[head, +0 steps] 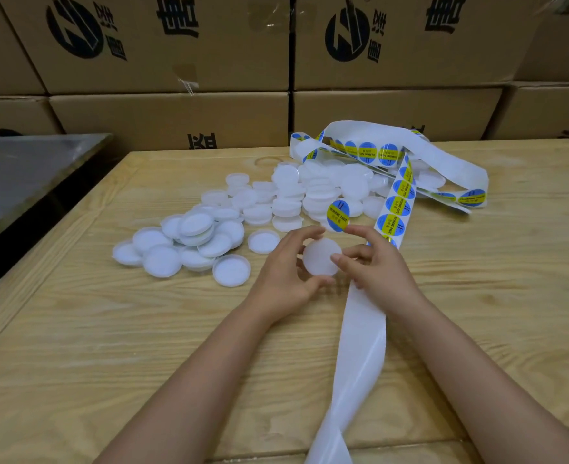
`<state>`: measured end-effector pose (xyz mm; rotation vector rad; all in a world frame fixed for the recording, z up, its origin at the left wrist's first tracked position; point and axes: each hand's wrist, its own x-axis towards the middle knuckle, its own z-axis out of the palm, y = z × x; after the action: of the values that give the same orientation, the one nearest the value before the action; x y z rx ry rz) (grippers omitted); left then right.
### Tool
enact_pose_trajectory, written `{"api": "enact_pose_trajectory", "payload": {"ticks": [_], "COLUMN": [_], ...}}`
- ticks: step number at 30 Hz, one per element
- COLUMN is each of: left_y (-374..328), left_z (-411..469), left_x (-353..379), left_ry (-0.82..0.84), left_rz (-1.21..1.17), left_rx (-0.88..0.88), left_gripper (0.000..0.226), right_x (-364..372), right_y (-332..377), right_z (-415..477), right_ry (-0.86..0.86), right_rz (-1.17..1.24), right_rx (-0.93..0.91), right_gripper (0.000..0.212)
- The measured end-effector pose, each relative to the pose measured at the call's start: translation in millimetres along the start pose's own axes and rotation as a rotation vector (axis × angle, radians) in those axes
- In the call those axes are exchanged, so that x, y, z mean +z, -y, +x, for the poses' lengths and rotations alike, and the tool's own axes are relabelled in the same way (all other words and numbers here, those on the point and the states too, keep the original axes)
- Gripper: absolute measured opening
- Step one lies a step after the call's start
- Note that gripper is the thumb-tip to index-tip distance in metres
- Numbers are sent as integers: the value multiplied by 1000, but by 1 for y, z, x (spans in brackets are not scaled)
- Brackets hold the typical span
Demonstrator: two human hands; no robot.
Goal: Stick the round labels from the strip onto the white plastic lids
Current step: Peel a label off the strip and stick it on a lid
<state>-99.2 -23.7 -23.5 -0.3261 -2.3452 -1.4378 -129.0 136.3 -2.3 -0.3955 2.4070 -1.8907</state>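
Between left hand [286, 276] and right hand [380, 266]: lid [321, 259] | label [338, 216] just above

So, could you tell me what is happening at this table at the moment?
A person is labelling white lids by hand. The left hand grips one blank lid over the wooden table, and the right hand holds a peeled round label upright just above it, not yet stuck down. The label strip runs under the right hand; its emptied backing trails toward the person. A pile of unlabelled lids waits behind.
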Motion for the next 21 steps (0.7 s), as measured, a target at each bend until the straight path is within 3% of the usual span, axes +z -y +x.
{"api": "enact_pose_trajectory", "payload": {"ticks": [3,7,13,18,21], "left_y": [-5,-3,-2,-4,-4], "left_z": [1,6,9,10,10], "left_x": [3,-1,-5,-5,-5], "left_ry": [-19,19,8,-20,-6], "left_rz": [-245,-655,-749,-769,-764], "left_rx": [-119,-401,-486,-505,-493], "left_gripper": [75,32,18,16,17], "right_x": [0,-1,0,-4,-6], "right_y": [2,2,1,5,6], "right_z": [0,1,0,2,0], "right_ry": [-31,-42,-101,-276,-216], "right_rz": [129,164,62,201,250], "right_rx": [5,-1,-67,-42,45], "right_gripper": [45,44,45,8,10]}}
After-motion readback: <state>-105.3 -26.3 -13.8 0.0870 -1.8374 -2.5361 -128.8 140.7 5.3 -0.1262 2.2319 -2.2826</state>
